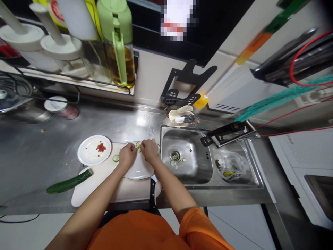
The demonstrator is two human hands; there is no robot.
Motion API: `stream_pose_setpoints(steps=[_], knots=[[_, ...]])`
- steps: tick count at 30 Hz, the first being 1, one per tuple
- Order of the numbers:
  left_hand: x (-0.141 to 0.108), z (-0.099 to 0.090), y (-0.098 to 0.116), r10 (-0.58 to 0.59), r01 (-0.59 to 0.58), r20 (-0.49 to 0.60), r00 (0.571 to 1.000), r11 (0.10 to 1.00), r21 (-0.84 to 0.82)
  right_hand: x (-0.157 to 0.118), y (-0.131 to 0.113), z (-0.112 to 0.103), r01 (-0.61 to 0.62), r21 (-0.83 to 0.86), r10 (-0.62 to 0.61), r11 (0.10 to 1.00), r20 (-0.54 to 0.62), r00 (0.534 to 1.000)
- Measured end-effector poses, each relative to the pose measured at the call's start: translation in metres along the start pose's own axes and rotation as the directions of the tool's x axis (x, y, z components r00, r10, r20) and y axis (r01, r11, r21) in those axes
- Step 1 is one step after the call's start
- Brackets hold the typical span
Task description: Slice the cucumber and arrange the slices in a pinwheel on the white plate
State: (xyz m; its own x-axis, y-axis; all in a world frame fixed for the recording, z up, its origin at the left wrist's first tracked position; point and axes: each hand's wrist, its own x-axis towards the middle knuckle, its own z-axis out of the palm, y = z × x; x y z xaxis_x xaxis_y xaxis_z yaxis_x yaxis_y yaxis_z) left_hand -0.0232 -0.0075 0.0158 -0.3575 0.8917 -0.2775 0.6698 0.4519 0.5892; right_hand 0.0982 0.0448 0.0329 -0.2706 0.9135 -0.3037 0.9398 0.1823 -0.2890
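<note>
Both hands are over a white plate [139, 169] that rests on the pale cutting board [88, 189]. My left hand [127, 155] has its fingers pinched beside thin cucumber slices [138, 145] at the plate's far side. My right hand [149, 149] is closed at the right of these slices, its fingertips bent down. One cucumber slice [116, 158] lies on the board left of my left hand. A cut cucumber [69, 183] lies across the board's left edge. Behind it is a white plate with red chopped pieces [101, 147]. A black-handled knife [153, 189] lies near the board's right end.
To the right is a steel sink [194, 156] with slices around its drain, and a plastic bag [232, 165] in the second basin. The faucet [223, 134] reaches over the sink. A round can [62, 107], a lidded pot [26, 104] and an oil bottle [121, 62] stand at back left.
</note>
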Motion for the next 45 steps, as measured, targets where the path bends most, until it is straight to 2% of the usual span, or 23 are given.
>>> stream_pose_setpoints(steps=[5,9,14,17,19,23,28,34,41,45], knots=[[0.002,0.000,0.000,0.033,-0.034,0.025,0.999,0.998,0.045,-0.003,0.002,0.001,0.012,-0.012,-0.013,1.000,-0.043,0.999],[0.002,-0.002,0.002,0.021,-0.023,0.041,0.999,0.998,0.054,-0.007,0.005,-0.003,-0.017,-0.007,0.017,1.000,-0.019,1.000],[-0.005,-0.021,0.000,0.015,-0.016,0.021,1.000,1.000,0.016,-0.013,0.012,-0.009,-0.068,0.002,0.068,0.998,-0.048,0.997],[-0.011,-0.044,-0.017,0.049,-0.047,-0.035,0.998,0.998,0.052,-0.020,0.016,-0.012,-0.093,0.018,0.094,0.995,-0.059,0.994],[-0.017,-0.060,-0.034,0.051,-0.043,-0.059,0.997,0.990,0.136,-0.029,0.017,-0.013,-0.111,0.038,0.113,0.993,-0.054,0.992],[-0.032,-0.079,-0.061,-0.031,0.032,-0.007,0.999,0.945,0.325,-0.054,0.013,-0.010,-0.104,0.058,0.105,0.993,-0.024,0.994],[-0.046,-0.076,-0.063,-0.087,0.042,0.091,0.992,0.911,0.411,-0.079,0.000,0.000,-0.076,0.052,0.075,0.996,0.025,0.997],[-0.044,-0.067,-0.060,-0.084,0.036,0.092,0.992,0.903,0.428,-0.092,-0.009,0.006,-0.049,0.035,0.048,0.998,0.038,0.998],[-0.041,-0.062,-0.070,-0.034,0.030,0.008,0.999,0.949,0.312,-0.099,-0.011,0.010,-0.047,0.060,0.045,0.997,0.030,0.999],[-0.042,-0.070,-0.068,-0.025,0.022,0.028,0.999,0.991,0.129,-0.099,-0.011,0.015,-0.020,0.116,0.018,0.993,0.016,1.000]])
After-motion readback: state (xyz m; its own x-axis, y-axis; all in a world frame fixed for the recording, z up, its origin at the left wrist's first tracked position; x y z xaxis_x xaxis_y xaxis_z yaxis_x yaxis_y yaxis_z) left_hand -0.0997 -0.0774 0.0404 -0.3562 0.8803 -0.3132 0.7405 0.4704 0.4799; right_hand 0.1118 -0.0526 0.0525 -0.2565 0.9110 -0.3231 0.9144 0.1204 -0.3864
